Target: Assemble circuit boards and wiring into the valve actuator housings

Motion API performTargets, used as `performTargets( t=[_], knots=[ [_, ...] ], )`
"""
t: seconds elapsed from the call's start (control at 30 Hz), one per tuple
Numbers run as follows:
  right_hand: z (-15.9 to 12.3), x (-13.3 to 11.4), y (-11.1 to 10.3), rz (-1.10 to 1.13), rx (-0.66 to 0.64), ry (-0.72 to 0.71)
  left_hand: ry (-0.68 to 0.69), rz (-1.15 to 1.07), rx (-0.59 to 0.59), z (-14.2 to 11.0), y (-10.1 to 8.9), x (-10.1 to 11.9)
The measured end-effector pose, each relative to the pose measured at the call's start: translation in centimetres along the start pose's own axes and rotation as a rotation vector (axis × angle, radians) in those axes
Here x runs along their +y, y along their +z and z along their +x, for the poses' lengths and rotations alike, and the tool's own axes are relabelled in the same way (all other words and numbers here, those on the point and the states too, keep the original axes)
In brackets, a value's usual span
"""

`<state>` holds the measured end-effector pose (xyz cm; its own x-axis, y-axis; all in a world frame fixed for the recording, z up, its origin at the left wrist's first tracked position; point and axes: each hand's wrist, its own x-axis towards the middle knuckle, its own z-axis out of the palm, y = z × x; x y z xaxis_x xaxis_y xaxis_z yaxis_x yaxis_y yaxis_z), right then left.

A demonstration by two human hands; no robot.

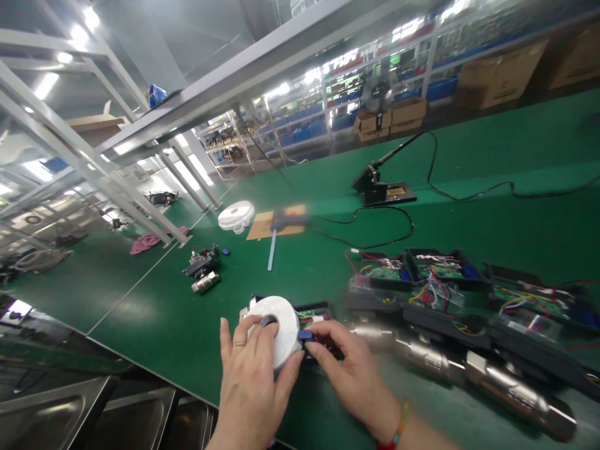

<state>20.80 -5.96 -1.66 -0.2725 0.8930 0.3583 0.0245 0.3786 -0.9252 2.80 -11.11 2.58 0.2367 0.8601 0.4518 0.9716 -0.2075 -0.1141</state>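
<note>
My left hand [255,362] grips a white roll of tape [284,319], with fingertips in its core and the thumb at its lower edge. Between the thumb and forefinger of my right hand [349,369] is a small blue block [306,336], which touches the right side of the roll. Beneath both hands lies an open black housing [323,307] with a green circuit board and wires, partly hidden by the roll and fingers.
Several open black housings [435,269] with wires and metal valve bodies [515,387] line the right. A glue gun [290,220] rests on cardboard [260,226]. Behind are a soldering iron stand [387,192] and white rolls [235,214]. Another valve assembly [204,265] stands left, beside a blue block [225,252].
</note>
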Motion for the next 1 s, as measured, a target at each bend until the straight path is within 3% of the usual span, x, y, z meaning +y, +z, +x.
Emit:
performTargets(
  t=[0.3,0.43,0.6,0.67,0.73,0.77,0.83,0.9,1.0],
  knots=[
    [0.0,-0.1,0.3,-0.067,0.043,-0.079,-0.002,-0.075,0.036,0.2,-0.1,0.5],
    [-0.3,0.0,0.9,-0.108,0.115,-0.058,-0.082,-0.093,0.169,0.0,1.0,2.5],
    [-0.4,0.1,1.4,-0.183,0.201,0.033,-0.258,-0.051,0.432,-1.0,1.9,4.9],
    [-0.2,0.1,1.3,-0.222,0.195,0.044,-0.313,-0.019,0.534,-1.7,1.8,3.5],
    [0.0,-0.1,0.9,-0.255,0.161,0.031,-0.425,0.010,0.563,-2.7,1.9,0.4],
    [0.2,-0.2,0.7,-0.268,0.142,0.019,-0.501,0.024,0.538,-3.3,2.1,-1.6],
    [0.7,-0.4,0.1,-0.308,0.102,-0.025,-0.617,0.078,0.373,-4.5,3.2,-5.7],
    [1.3,-0.8,-0.5,-0.363,0.034,-0.095,-0.573,0.077,0.199,-5.5,4.5,-8.8],
    [2.3,-1.6,-1.4,-0.455,-0.110,-0.195,-0.494,0.051,0.127,-6.2,5.7,-10.0]
  ],
)
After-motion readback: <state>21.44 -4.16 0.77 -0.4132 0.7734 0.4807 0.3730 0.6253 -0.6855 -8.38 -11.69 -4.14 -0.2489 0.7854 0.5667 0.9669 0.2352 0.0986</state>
